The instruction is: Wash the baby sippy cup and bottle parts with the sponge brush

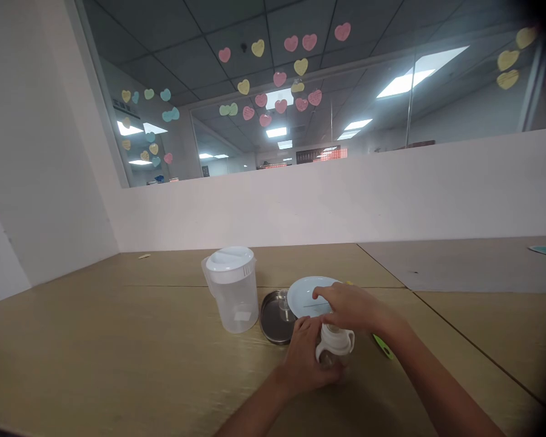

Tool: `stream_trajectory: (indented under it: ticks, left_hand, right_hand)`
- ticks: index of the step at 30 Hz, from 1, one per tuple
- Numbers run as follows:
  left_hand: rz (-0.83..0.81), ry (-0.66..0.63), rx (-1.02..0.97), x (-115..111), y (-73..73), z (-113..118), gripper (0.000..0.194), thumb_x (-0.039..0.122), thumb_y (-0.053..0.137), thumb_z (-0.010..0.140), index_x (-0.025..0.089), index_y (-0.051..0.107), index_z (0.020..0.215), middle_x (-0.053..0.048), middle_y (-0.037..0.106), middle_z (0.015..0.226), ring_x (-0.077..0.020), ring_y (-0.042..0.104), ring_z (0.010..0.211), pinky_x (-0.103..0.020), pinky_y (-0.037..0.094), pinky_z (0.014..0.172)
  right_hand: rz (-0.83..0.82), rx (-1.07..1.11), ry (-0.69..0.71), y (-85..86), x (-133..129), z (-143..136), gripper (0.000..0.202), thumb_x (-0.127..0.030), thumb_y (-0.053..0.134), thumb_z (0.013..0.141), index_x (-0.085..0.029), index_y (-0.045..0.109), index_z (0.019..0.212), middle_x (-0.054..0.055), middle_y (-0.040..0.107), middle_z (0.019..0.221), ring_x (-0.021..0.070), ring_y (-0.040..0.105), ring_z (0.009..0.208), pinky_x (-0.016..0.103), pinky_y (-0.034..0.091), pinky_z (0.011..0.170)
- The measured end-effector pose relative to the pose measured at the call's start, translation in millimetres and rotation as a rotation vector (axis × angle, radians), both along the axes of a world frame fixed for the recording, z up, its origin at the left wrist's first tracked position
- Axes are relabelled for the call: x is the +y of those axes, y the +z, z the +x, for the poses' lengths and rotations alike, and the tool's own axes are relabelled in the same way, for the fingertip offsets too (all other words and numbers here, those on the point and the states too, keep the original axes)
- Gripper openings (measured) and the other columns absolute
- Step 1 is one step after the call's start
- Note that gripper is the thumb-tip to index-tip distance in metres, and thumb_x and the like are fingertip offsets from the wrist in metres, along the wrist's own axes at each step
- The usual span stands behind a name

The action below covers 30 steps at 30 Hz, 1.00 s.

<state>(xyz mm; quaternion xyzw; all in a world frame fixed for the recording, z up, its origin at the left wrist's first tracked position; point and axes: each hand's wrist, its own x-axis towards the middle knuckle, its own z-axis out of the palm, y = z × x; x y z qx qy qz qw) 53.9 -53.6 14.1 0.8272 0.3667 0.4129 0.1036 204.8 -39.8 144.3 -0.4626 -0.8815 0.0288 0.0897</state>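
My left hand (306, 359) is wrapped around a small clear bottle (327, 359) with a white, handled cap (337, 341). The bottle stands low at the front, and its lower part is mostly hidden by my fingers. Just over the cap is my right hand (352, 308), palm down, with thumb and forefinger apart and nothing visible between them. Its thumb is close to the cap's top; whether they touch is unclear. Behind both hands, a pale blue plate (303, 298) is partly covered by my right hand and overlaps the rim of a round metal tray (273, 334).
A translucent pitcher (236, 303) with a white lid stands left of the tray. Inside the tray is a small clear cup (286, 306). A green-handled object (383, 347) lies partly under my right forearm. Behind the table (141, 352) rises a white wall (300, 209).
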Motion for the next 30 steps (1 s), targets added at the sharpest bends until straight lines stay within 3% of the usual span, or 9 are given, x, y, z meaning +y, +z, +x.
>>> stream_trajectory:
  ticks: [3, 6, 11, 16, 18, 21, 23, 26, 30]
  left_hand:
    - [0.015, 0.009, 0.001, 2.9, -5.4, -2.8, 0.078, 0.034, 0.070, 0.060, 0.021, 0.037, 0.130, -0.009, 0.053, 0.124, -0.0282, 0.048, 0.112, -0.046, 0.032, 0.101]
    - [0.019, 0.034, 0.011, 6.1, -12.0, -5.1, 0.085, 0.036, 0.071, 0.060, 0.020, 0.032, 0.134, -0.011, 0.050, 0.130, -0.0303, 0.045, 0.117, -0.049, 0.031, 0.103]
    - [0.022, 0.053, -0.010, 2.9, -15.8, -2.5, 0.078, 0.033, 0.070, 0.059, 0.020, 0.039, 0.129, -0.010, 0.054, 0.125, -0.0300, 0.048, 0.115, -0.051, 0.027, 0.106]
    - [-0.074, 0.076, -0.110, -6.4, -7.5, 4.4, 0.075, 0.033, 0.073, 0.056, 0.019, 0.044, 0.124, -0.007, 0.062, 0.110, -0.0279, 0.052, 0.104, -0.047, 0.037, 0.098]
    - [-0.098, 0.081, -0.115, -7.6, -4.8, 4.9, 0.072, 0.033, 0.074, 0.055, 0.018, 0.047, 0.120, -0.007, 0.063, 0.107, -0.0273, 0.053, 0.102, -0.045, 0.039, 0.096]
    - [-0.098, 0.040, -0.075, -5.8, -5.0, 2.1, 0.060, 0.031, 0.071, 0.058, 0.020, 0.052, 0.114, -0.006, 0.062, 0.109, -0.0262, 0.053, 0.103, -0.043, 0.036, 0.098]
    - [-0.083, 0.002, -0.056, -2.7, -7.7, -1.0, 0.067, 0.030, 0.069, 0.059, 0.021, 0.048, 0.121, -0.006, 0.059, 0.118, -0.0266, 0.052, 0.108, -0.045, 0.029, 0.104]
    - [-0.078, -0.032, -0.064, 2.3, -12.4, -5.2, 0.080, 0.027, 0.067, 0.057, 0.021, 0.038, 0.131, -0.007, 0.054, 0.127, -0.0270, 0.051, 0.113, -0.046, 0.024, 0.108]
    - [-0.069, -0.023, -0.074, 4.2, -14.7, -6.8, 0.080, 0.023, 0.063, 0.055, 0.020, 0.039, 0.131, -0.007, 0.056, 0.126, -0.0273, 0.051, 0.114, -0.047, 0.025, 0.109]
  right_hand:
    - [-0.039, 0.032, 0.019, 0.7, -1.8, 0.8, 0.063, -0.033, 0.066, 0.062, -0.021, 0.054, 0.122, 0.007, 0.066, 0.093, 0.0233, 0.060, 0.082, 0.028, 0.038, 0.062]
    - [-0.093, 0.009, 0.083, -3.4, -1.8, -2.6, 0.075, -0.024, 0.068, 0.053, -0.022, 0.050, 0.126, 0.007, 0.066, 0.095, 0.0246, 0.059, 0.089, 0.027, 0.038, 0.062]
    - [-0.033, -0.020, -0.034, -18.8, 3.7, -13.9, 0.049, -0.026, 0.057, 0.066, -0.012, 0.056, 0.112, 0.014, 0.065, 0.093, 0.0263, 0.060, 0.083, 0.029, 0.036, 0.059]
    - [0.160, 0.011, -0.245, -45.8, 11.4, -17.5, 0.028, -0.025, 0.047, 0.080, -0.012, 0.056, 0.102, 0.015, 0.066, 0.087, 0.0264, 0.061, 0.082, 0.029, 0.034, 0.060]
    - [0.204, 0.108, -0.287, -59.0, 11.1, -13.9, 0.027, -0.034, 0.043, 0.086, -0.014, 0.057, 0.097, 0.011, 0.066, 0.077, 0.0241, 0.061, 0.074, 0.028, 0.033, 0.057]
    - [0.173, 0.346, -0.204, -80.9, 7.5, -1.7, 0.037, -0.051, 0.038, 0.087, -0.020, 0.055, 0.078, 0.003, 0.061, 0.065, 0.0181, 0.057, 0.062, 0.027, 0.034, 0.054]
    - [0.184, 0.450, -0.059, -96.2, 5.9, 8.6, 0.039, -0.052, 0.037, 0.088, -0.021, 0.052, 0.070, 0.001, 0.059, 0.068, 0.0151, 0.055, 0.062, 0.026, 0.036, 0.057]
    - [0.237, 0.512, 0.117, -116.5, 6.6, 20.0, 0.029, -0.047, 0.043, 0.087, -0.021, 0.054, 0.081, 0.001, 0.058, 0.078, 0.0141, 0.054, 0.069, 0.025, 0.040, 0.061]
    - [0.300, 0.559, 0.044, -130.5, 8.3, 19.1, 0.027, -0.047, 0.051, 0.082, -0.021, 0.051, 0.086, 0.002, 0.058, 0.079, 0.0157, 0.055, 0.071, 0.026, 0.040, 0.061]
